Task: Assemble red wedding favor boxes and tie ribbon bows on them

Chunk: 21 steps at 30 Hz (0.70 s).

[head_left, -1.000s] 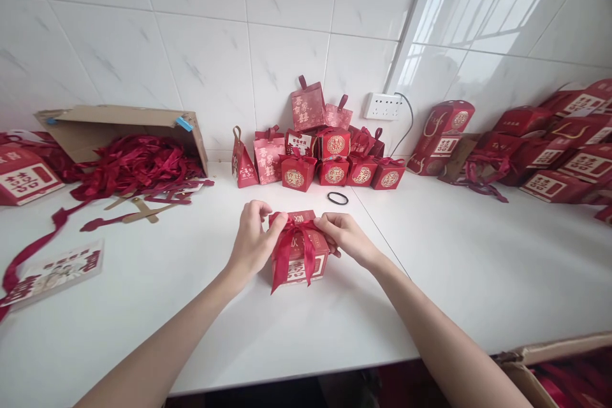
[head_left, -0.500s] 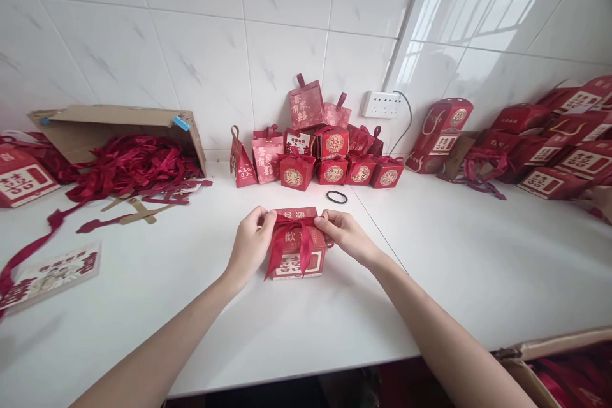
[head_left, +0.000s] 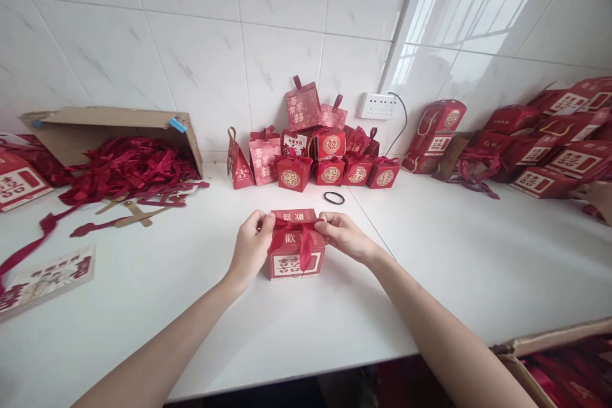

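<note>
A red box [head_left: 295, 262] with white and gold panels stands upright on the white table, between my hands. Over its top runs a red ribbon [head_left: 306, 243], knotted or looped near the middle, with a tail hanging down the front. My left hand [head_left: 255, 236] pinches the ribbon at the box's upper left edge. At the upper right edge, my right hand [head_left: 339, 229] pinches it between thumb and fingers. The fingertips hide the ribbon's ends.
Several finished red boxes [head_left: 329, 172] stand by the wall, behind a black ring [head_left: 333, 197]. A cardboard box [head_left: 109, 116] spills red ribbons [head_left: 129, 169] at left. More boxes [head_left: 535, 182] are stacked at right, near another person's hand [head_left: 600, 196]. An open carton [head_left: 554, 336] sits lower right.
The left ribbon tail no longer hangs over the box front, so the printed panel shows more. Another person's hand shows more at the right edge. The view has shifted slightly.
</note>
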### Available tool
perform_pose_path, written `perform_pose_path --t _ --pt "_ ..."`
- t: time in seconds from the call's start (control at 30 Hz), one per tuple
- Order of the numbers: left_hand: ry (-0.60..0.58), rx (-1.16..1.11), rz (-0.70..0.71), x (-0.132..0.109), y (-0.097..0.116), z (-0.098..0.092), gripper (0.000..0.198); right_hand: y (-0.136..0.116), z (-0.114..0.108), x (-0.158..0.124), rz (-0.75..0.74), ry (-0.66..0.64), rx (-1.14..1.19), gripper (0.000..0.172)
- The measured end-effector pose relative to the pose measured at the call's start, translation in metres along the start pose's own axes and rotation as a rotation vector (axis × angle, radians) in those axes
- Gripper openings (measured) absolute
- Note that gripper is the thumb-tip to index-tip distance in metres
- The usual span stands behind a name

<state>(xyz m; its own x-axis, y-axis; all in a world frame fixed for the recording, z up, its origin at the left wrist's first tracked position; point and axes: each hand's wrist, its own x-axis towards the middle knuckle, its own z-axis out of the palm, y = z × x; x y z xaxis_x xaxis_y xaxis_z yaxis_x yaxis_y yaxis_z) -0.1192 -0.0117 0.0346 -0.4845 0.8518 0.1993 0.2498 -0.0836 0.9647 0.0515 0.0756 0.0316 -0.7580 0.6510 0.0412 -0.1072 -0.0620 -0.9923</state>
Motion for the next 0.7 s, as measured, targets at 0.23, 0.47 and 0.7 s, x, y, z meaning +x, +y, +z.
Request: perform_pose_path --t 0.23,0.47,0.7 --pt "0.029 -0.003 0.034 0.004 -0.001 -0.003 0.030 -0.014 0.013 -0.016 -0.501 0.400 -0.789 0.023" --pt "0.031 -0.013 0.070 -0.002 0.005 0.002 0.028 -0.001 0.057 -0.019 -1.017 0.161 -1.234 0.020" --pt "0.067 0.029 0.048 -0.006 0.004 0.005 0.028 0.014 0.064 -0.022 -1.232 0.336 -1.378 0.006"
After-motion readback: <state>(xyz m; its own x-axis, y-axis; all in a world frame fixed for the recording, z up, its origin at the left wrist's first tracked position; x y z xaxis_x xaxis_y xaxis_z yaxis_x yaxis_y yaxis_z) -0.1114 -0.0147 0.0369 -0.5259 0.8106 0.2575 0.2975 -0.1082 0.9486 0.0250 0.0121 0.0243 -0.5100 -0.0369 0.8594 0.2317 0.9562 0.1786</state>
